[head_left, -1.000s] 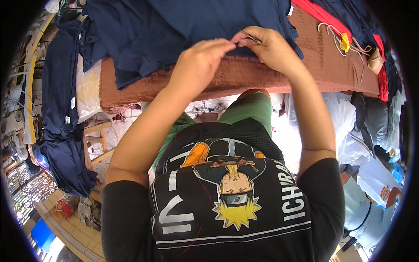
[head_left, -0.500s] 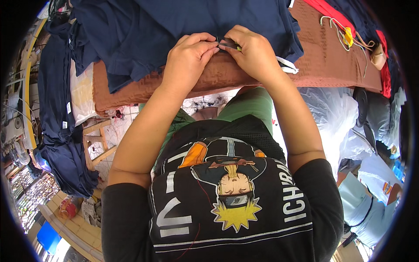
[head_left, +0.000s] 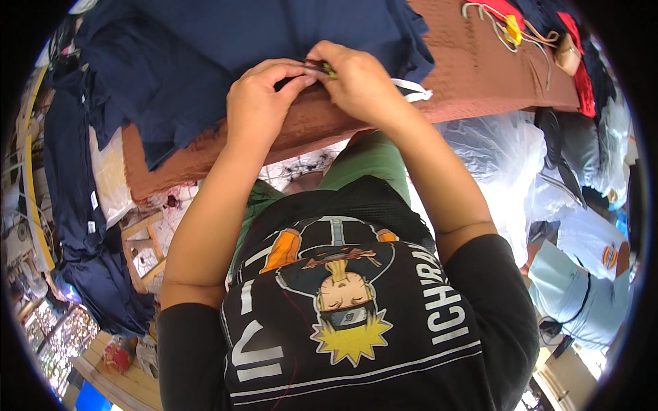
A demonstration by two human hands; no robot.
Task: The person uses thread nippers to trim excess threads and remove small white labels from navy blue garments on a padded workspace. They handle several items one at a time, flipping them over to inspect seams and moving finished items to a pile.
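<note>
A navy blue garment (head_left: 185, 61) is spread over the brown cloth (head_left: 473, 82) in front of me. At its near edge my left hand (head_left: 262, 99) pinches the fabric between thumb and fingers. Closed around small thread snips (head_left: 327, 69) is my right hand (head_left: 360, 82); dark blades and a yellow-green part show between its fingers. The blade tips point left and meet the left fingertips at the garment's edge. Whether a thread lies between the blades is too small to tell. A white band (head_left: 411, 90) lies beside my right wrist.
More navy clothing (head_left: 72, 205) hangs at the left near a wooden stool frame (head_left: 145, 250). Cords with a yellow piece (head_left: 513, 31) and red fabric (head_left: 582, 82) lie at the far right of the table. Clear plastic bags (head_left: 497, 157) fill the space below the table's right side.
The view has shifted, so the table and hands sit further left in the picture. Both hands stay together at the garment's edge, and the snips' blades have drawn closer to the left fingers.
</note>
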